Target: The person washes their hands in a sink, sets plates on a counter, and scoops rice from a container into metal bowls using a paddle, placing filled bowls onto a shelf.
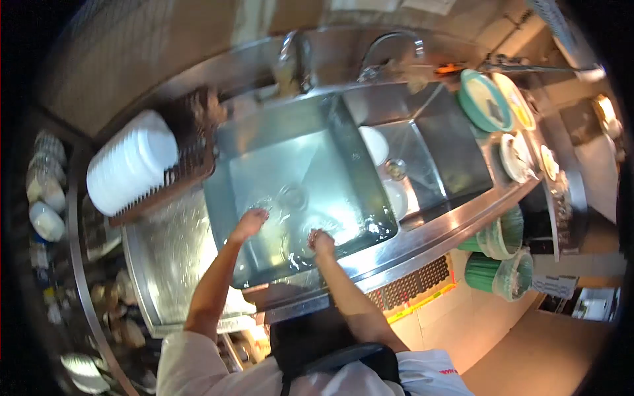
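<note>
A deep steel sink basin [277, 148] full of water lies in front of me. My left hand [251, 223] is at the water surface in its lower left part, fingers pointing inward. Closer to the basin's front right corner, my right hand [321, 241] also meets the water, with ripples and splashes around it. Water and glare hide most of the fingers of both hands, so their grip cannot be made out. No object shows in either hand. Under the water, a round drain [292, 197] is visible between and beyond the hands.
A stack of white bowls [132, 162] stands in a brown rack [191, 155] at left. The right basin [456, 142] holds white dishes [375, 145]. Two faucets [287, 49] rise behind. A teal tub [485, 102] and plates [516, 157] sit at right, above green bins [492, 274].
</note>
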Tool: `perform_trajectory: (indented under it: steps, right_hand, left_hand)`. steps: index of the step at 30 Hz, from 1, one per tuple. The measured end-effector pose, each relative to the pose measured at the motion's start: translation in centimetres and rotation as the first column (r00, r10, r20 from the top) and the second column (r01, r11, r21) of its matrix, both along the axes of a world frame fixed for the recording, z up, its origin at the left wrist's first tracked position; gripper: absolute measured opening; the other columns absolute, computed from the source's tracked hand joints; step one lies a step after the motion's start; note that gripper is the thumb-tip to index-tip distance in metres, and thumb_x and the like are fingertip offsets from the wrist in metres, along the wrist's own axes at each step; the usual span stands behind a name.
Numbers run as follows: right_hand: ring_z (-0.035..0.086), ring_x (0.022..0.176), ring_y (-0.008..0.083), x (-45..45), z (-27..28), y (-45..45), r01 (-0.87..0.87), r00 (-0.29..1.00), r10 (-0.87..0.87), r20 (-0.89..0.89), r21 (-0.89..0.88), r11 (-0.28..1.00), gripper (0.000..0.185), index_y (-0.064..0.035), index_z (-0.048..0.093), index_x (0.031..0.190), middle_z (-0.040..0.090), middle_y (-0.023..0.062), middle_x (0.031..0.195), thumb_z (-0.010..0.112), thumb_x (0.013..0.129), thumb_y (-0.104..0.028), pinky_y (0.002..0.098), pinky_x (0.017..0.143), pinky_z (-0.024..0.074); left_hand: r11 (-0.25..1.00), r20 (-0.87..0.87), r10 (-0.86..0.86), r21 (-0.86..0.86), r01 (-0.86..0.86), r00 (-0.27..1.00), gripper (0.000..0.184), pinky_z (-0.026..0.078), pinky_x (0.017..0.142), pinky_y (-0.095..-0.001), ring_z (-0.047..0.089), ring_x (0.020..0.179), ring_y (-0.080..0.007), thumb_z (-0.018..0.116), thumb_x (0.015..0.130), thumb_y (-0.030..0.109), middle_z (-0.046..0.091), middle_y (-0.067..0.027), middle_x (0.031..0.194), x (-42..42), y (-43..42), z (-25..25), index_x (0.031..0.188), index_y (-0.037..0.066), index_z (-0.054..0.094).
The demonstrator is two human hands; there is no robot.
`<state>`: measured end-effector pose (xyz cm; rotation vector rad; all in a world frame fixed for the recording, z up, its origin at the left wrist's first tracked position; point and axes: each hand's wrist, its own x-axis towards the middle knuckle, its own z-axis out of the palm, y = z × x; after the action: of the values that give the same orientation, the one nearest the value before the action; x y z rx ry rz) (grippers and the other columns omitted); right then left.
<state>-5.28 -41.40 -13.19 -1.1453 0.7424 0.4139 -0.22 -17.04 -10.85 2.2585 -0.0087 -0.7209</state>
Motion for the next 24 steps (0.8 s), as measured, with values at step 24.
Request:
perform_trajectory:
  steps: [24]
  right_hand:
    - [0.056, 0.088, 0.0249, 1.6, 3.0, 6.6, 0.321, 0.944, -0.198, -0.263, 0.598, 0.734, 0.035, 0.0003, 0.054, 0.094, 0.059, 0.012, 0.093, 0.028, 0.089, -0.022, 0.0347, 0.082, 0.0439]
  left_hand:
    - [-0.295, -0.694, 0.589, -0.661, -0.69, 0.414, 0.045, 0.043, 0.08, -0.033, 0.055, 0.086, -0.0217, 0.024, 0.091, 0.031, 0.058, -0.012, 0.096, -4.5, -11.3, 0.6, 0.103, -0.001, 0.052]
